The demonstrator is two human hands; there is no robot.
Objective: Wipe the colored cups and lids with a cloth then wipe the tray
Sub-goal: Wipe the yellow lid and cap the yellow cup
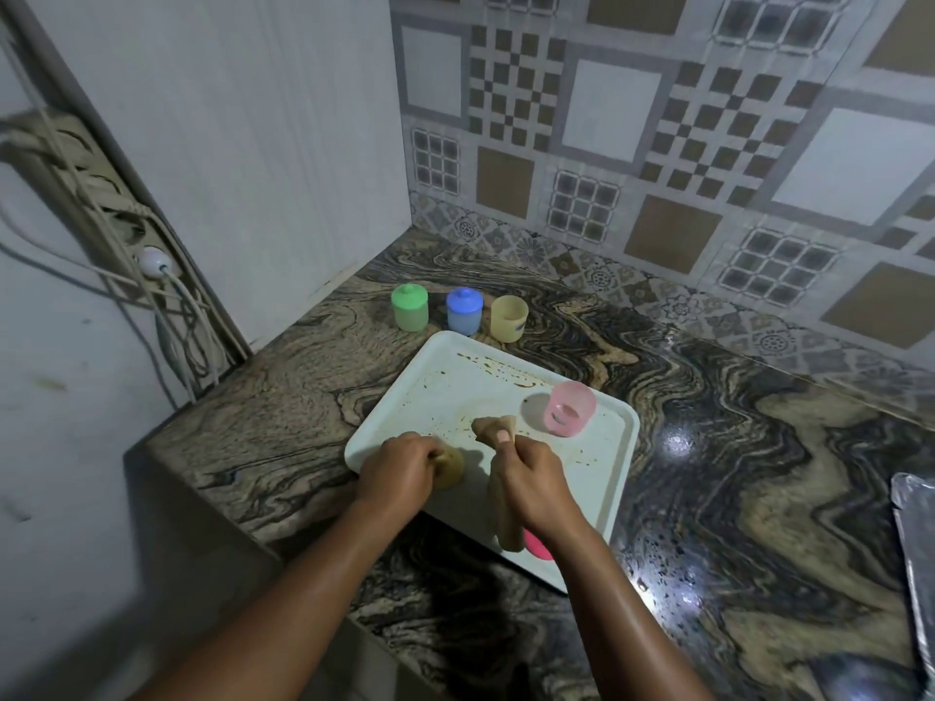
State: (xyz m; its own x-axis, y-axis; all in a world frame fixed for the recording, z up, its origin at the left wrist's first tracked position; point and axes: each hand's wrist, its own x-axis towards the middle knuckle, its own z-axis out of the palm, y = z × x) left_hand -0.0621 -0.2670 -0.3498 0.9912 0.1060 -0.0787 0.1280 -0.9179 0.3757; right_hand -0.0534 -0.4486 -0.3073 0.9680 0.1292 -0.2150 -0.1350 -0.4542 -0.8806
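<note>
A stained white tray [435,392] lies on the marble counter. My left hand [399,470] grips a yellow lid [451,470] over the tray's near left edge. My right hand [528,480] holds a beige cloth [498,430] bunched above the thumb, with its tail hanging down below the hand. An open pink cup [569,408] stands on the tray's right side. A pink lid [536,546] peeks out under my right wrist. Behind the tray stand a green lidded cup [410,307], a blue lidded cup [464,311] and an open yellow cup [508,318].
A white wall panel closes the left side and patterned tiles the back. A power strip with cables [136,235] hangs on the left wall. A foil-covered object [916,538] sits at the right edge. The counter's front edge drops off at the lower left.
</note>
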